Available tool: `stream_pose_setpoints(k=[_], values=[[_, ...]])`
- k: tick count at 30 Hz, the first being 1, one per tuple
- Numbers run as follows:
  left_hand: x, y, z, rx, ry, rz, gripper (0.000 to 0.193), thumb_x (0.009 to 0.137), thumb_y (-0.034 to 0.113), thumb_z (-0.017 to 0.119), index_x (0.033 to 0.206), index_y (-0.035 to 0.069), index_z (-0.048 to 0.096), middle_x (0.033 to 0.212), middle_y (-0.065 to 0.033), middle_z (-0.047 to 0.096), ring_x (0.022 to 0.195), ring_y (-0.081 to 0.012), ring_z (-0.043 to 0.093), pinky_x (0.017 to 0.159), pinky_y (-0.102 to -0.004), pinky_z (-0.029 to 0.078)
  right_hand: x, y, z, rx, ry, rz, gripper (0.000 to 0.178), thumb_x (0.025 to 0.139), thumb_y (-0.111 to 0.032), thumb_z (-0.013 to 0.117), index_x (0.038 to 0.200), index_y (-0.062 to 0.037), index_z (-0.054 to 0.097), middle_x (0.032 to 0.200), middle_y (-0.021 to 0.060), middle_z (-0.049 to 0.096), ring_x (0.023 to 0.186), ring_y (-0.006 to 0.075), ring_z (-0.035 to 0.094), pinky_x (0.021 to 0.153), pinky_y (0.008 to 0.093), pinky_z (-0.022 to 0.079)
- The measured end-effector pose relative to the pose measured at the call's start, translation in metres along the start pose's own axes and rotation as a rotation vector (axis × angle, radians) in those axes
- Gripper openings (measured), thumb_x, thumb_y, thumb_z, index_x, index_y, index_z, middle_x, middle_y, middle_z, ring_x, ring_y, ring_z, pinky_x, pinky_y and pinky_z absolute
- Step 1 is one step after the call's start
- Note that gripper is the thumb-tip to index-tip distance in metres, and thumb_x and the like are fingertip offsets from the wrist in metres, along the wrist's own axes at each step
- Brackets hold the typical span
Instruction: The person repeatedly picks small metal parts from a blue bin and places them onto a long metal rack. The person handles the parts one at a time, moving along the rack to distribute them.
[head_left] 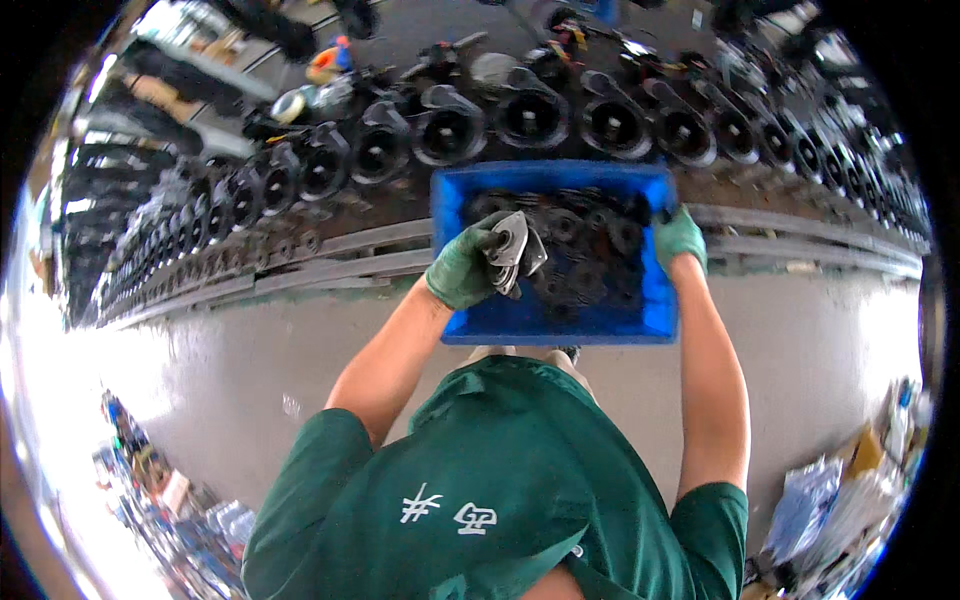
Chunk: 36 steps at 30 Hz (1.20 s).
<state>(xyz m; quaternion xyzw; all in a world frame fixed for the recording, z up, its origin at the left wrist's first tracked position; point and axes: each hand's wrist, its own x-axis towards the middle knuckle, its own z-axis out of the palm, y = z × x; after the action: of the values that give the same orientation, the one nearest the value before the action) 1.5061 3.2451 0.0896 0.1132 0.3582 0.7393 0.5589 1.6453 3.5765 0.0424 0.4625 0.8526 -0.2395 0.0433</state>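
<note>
In front of me is a blue plastic bin [555, 330] with many dark round metal parts [590, 235] lying in it. My left hand [465, 268], in a green glove, is closed around a small stack of grey metal flange plates [510, 245] with holes, held over the bin's left side. Gloved in green too, my right hand [680, 240] has its fingers curled over the bin's right rim. Its fingertips are partly hidden there.
Beyond the bin runs a long row of black round housings [530, 118] with open centres. Metal rails [350, 262] pass left and right of the bin. An orange object [325, 66] and a tape roll [289, 106] sit behind the row. Plastic-wrapped goods [805, 510] lie at lower right.
</note>
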Motion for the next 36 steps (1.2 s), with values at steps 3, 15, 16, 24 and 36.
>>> stream_pose_setpoints(k=[3, 15, 16, 24, 36], values=[[-0.05, 0.019, -0.011, -0.295, 0.184, 0.024, 0.053, 0.088, 0.038, 0.064, 0.129, 0.005, 0.054, 0.104, -0.0156, 0.067, 0.076, -0.0249, 0.066, 0.055, -0.0325, 0.058, 0.004, 0.004, 0.006, -0.017, 0.002, -0.045, 0.051, 0.093, -0.042, 0.054, 0.129, -0.0057, 0.056, 0.12, 0.0281, 0.062, 0.113, 0.0461, 0.058, 0.094, 0.0515, 0.047], [-0.167, 0.045, -0.235, 1.004, 1.287, 0.073, 0.036, 0.087, 0.028, 0.069, 0.116, 0.008, 0.062, 0.099, -0.0089, 0.073, 0.091, -0.0266, 0.071, 0.076, -0.0421, 0.056, 0.012, 0.017, 0.015, -0.04, 0.074, -0.115, 0.058, 0.095, -0.048, 0.048, 0.133, -0.0052, 0.055, 0.123, 0.0276, 0.062, 0.114, 0.0466, 0.058, 0.095, 0.0516, 0.047], [-0.162, 0.068, -0.223, 1.399, 1.294, -0.035, 0.034, 0.087, 0.026, 0.068, 0.115, 0.006, 0.061, 0.099, -0.012, 0.073, 0.091, -0.0307, 0.071, 0.079, -0.0445, 0.055, 0.011, 0.019, 0.015, -0.037, 0.077, -0.112, 0.058, 0.095, -0.048, 0.048, 0.133, -0.0052, 0.056, 0.123, 0.0274, 0.062, 0.114, 0.0465, 0.058, 0.094, 0.0516, 0.047], [-0.099, 0.132, -0.253, 2.152, 1.0, -0.421, 0.024, 0.088, 0.011, 0.058, 0.11, 0.009, 0.068, 0.105, -0.02, 0.07, 0.096, -0.0376, 0.07, 0.082, -0.0473, 0.057, 0.022, 0.033, 0.023, -0.037, 0.165, -0.147, 0.053, 0.095, -0.047, 0.049, 0.126, -0.005, 0.059, 0.115, 0.0293, 0.064, 0.109, 0.0474, 0.06, 0.09, 0.0523, 0.048], [-0.135, 0.099, -0.292, 0.969, 1.192, 0.066, 0.026, 0.088, 0.012, 0.066, 0.114, 0.007, 0.067, 0.098, -0.0099, 0.071, 0.087, -0.0243, 0.067, 0.073, -0.0347, 0.054, 0.016, 0.025, 0.021, 0.003, 0.11, -0.087, 0.055, 0.095, -0.047, 0.05, 0.129, -0.0054, 0.057, 0.115, 0.0284, 0.065, 0.107, 0.0479, 0.06, 0.088, 0.0525, 0.049]])
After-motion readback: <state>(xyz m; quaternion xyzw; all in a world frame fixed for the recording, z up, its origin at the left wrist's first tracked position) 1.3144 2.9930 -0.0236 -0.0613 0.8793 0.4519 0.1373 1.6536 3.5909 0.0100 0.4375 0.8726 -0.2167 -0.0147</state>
